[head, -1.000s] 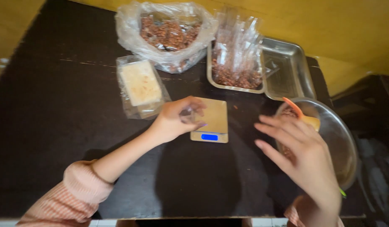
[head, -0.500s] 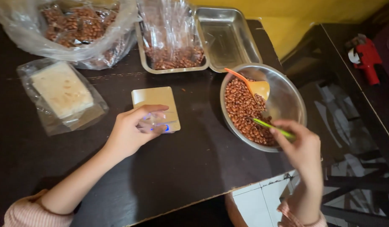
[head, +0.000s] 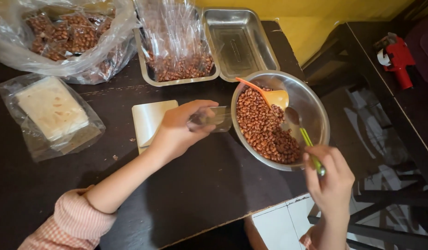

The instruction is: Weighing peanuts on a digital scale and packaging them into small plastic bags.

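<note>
Dark table: left hand, having left the small scale, is now pinching an empty clear pouch beside the steel bowl of peanuts. Right hand, spread a second ago, is now gripping a green-handled spoon over the bowl, so filling seems underway.

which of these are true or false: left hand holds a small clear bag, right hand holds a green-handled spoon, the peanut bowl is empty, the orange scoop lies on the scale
1. The left hand holds a small clear bag. True.
2. The right hand holds a green-handled spoon. True.
3. The steel bowl is empty. False: it holds peanuts.
4. The orange scoop lies on the scale. False: it rests in the bowl.
</note>
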